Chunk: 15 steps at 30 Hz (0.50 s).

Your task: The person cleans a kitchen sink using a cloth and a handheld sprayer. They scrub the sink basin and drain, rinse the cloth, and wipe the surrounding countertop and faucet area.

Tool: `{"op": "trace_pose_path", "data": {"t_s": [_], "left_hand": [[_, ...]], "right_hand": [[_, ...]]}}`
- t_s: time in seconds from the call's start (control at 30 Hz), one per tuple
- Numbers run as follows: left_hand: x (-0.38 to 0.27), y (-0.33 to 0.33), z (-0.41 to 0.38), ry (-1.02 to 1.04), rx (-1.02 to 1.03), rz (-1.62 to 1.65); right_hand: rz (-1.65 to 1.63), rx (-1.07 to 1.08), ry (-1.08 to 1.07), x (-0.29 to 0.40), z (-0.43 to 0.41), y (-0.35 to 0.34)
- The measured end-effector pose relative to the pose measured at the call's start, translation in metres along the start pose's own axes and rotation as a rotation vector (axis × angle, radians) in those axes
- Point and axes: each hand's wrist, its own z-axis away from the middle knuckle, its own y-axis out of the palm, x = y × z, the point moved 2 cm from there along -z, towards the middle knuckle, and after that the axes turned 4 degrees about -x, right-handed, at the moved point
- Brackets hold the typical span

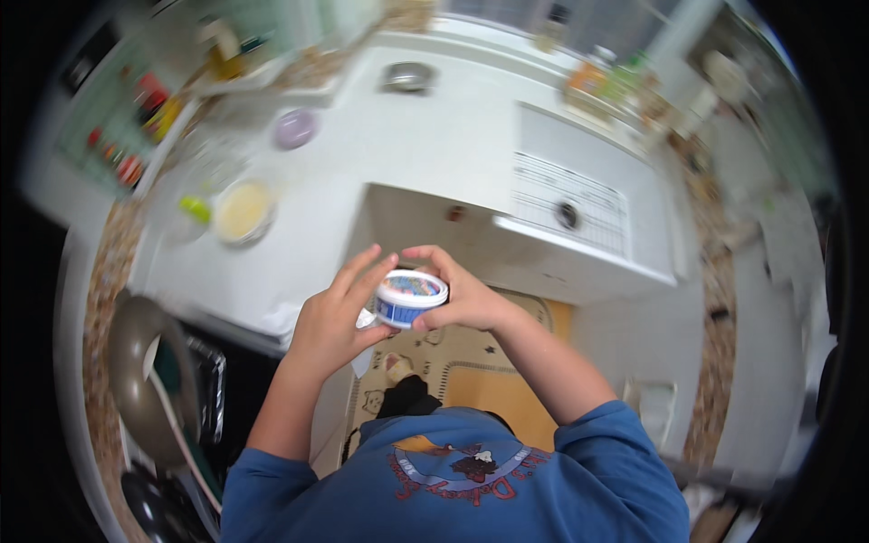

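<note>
Between my two hands, in front of my chest, is a small round white-and-blue tub (410, 298) with a colourful printed lid. My right hand (465, 293) grips its right side, thumb on the wall and fingers behind it. My left hand (339, 309) is at the tub's left side with fingers spread; its thumb is near the base, and whether it presses on the tub cannot be told. A piece of white paper or wrap (365, 320) shows by the left palm. On the counter to the left sits a bowl of pale yellow stuff (243, 212).
A bright green item (195, 209) lies beside the bowl. Farther back are a purple lid or dish (297, 128) and a metal bowl (408, 77). The sink with a wire rack (570, 200) is at the right. A large pan (153, 380) stands at the lower left. Bottles line the shelves.
</note>
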Motion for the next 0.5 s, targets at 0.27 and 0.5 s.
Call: {"op": "trace_pose_path", "data": {"t_s": [0.27,0.5], "left_hand": [[-0.203,0.132,-0.007,0.764,0.219,0.368],[-0.424,0.212,0.099,1.022,0.550,0.551]], "right_hand": [[0.328,-0.710,-0.072,0.030,0.317,-0.025],[1.028,-1.360,-0.214,0.017,0.593,0.041]]}}
